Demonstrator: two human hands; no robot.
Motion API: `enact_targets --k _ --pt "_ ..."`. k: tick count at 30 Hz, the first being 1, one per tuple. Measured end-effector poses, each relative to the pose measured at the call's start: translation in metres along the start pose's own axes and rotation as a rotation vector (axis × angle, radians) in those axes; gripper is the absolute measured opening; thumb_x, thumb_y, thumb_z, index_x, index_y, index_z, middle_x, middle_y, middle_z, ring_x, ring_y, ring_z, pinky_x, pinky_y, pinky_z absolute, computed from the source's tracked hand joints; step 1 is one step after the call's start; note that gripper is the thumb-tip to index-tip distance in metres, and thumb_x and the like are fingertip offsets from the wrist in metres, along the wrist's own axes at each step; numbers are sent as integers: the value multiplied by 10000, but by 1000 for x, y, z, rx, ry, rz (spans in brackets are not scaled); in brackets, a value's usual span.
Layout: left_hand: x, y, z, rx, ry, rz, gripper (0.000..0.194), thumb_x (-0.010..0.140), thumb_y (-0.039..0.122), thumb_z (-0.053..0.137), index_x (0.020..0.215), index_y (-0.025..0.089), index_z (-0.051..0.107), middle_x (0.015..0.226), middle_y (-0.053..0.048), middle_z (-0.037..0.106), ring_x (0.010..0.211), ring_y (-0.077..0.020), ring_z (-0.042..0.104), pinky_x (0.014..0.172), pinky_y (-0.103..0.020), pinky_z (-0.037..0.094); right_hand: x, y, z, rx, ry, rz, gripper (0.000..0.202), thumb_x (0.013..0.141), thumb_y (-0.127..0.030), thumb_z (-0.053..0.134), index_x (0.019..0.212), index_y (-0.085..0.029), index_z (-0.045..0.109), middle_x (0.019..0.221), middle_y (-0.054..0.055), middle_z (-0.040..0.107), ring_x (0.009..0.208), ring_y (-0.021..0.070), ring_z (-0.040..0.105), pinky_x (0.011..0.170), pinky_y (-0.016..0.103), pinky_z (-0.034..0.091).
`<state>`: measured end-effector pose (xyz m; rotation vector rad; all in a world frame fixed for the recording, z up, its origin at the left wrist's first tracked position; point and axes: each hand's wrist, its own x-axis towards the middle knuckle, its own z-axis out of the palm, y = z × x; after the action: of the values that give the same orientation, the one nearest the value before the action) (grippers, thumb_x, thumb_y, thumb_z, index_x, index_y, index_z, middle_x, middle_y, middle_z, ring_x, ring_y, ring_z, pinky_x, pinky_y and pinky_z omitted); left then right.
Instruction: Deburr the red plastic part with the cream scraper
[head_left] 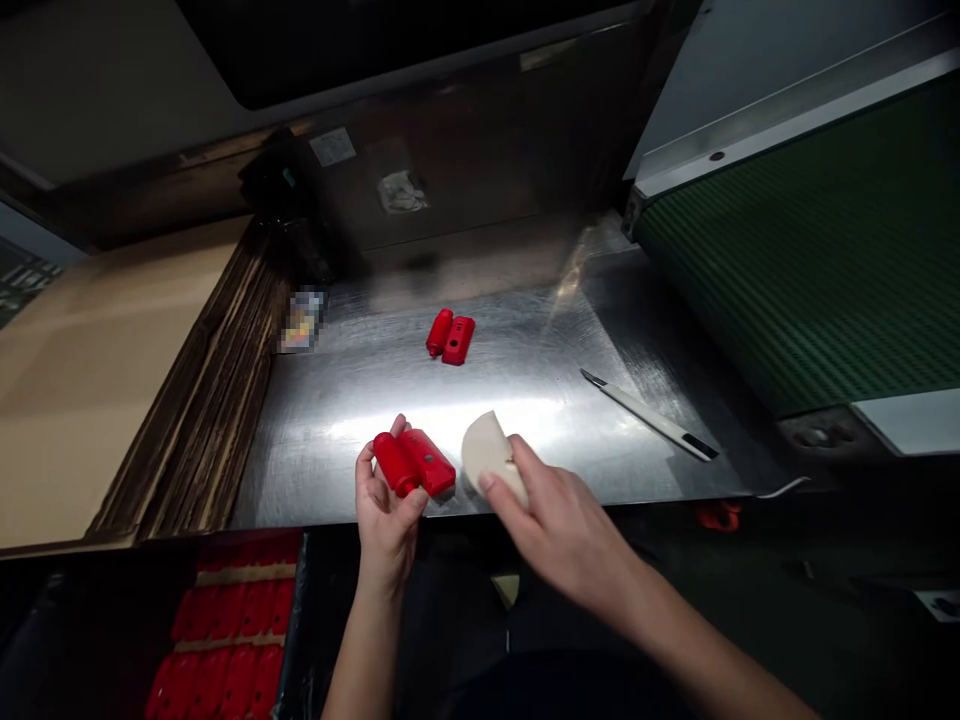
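My left hand [386, 515] grips a red plastic part [414, 463], a cylinder joined to a flat block with a small hole, held just above the front edge of the steel table [525, 400]. My right hand [559, 525] holds a pale beige piece, like a cloth or pad [487, 455], right beside the red part. A second red part [450, 337] of the same kind lies on the table farther back, apart from both hands.
A white utility knife [651, 417] lies on the table to the right. A green conveyor belt [810, 240] runs along the right side. Stacked cardboard [217, 390] borders the left. A box with several red parts [229, 640] sits below at the front left.
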<state>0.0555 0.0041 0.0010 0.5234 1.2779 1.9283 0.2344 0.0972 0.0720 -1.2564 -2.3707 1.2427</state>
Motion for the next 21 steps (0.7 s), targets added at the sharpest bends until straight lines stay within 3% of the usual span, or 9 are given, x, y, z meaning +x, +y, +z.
enact_targets --k 6,21 --pt "-2 -3 2 102 56 32 882 650 309 1025 1356 266 498 1693 -199 438 1520 -381 503 1168 -456 528 8 -24 21 -115 -14 5 175 1059 -284 440 1131 -184 564 626 -38 537 534 198 510 557 310 227" --pt "-1 -7 -1 104 72 18 877 675 301 1024 1350 279 466 1634 -182 507 1447 -347 585 1136 -437 553 9 -35 16 -167 -73 49 176 1078 -233 472 1200 -151 569 638 -42 532 544 191 507 556 298 221"
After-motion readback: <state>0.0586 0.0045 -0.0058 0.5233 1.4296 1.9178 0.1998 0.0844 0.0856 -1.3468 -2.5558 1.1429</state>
